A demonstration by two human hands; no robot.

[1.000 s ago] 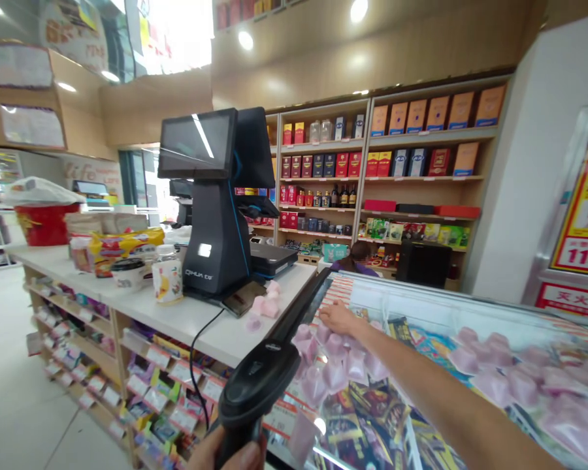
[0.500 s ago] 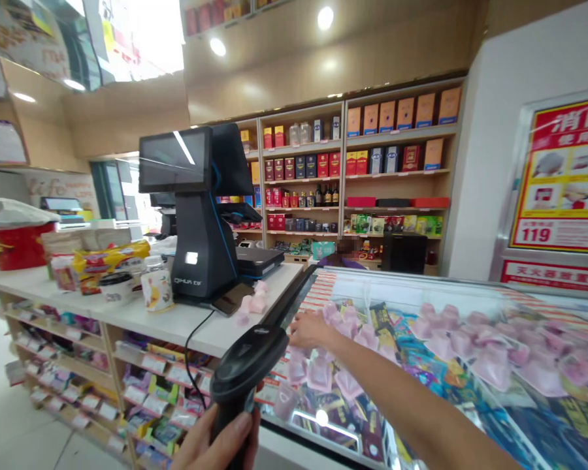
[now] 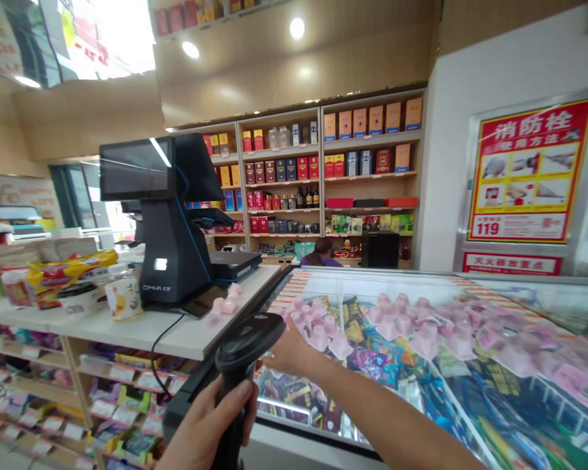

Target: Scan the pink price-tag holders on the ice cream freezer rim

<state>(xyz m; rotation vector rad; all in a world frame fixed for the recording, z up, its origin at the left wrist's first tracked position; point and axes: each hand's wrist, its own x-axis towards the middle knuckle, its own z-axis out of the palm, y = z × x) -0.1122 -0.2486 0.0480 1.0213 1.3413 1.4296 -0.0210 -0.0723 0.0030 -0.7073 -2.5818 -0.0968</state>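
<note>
Over at the freezer [image 3: 284, 450], till [image 3: 176, 254] off to the left, scanner [image 3: 249, 343] in hand

Left hand [image 3: 215, 414] has its fingers clamped round the scanner. Right hand [image 3: 287, 356] is beside the pink pieces [image 3: 318, 338] on the freezer; its fingertips are mostly hidden, so can't tell if they're pinching anything. Looks like gathering pieces to me; next move probably calls for a clean right-hand grip, scanner held clear.
</note>
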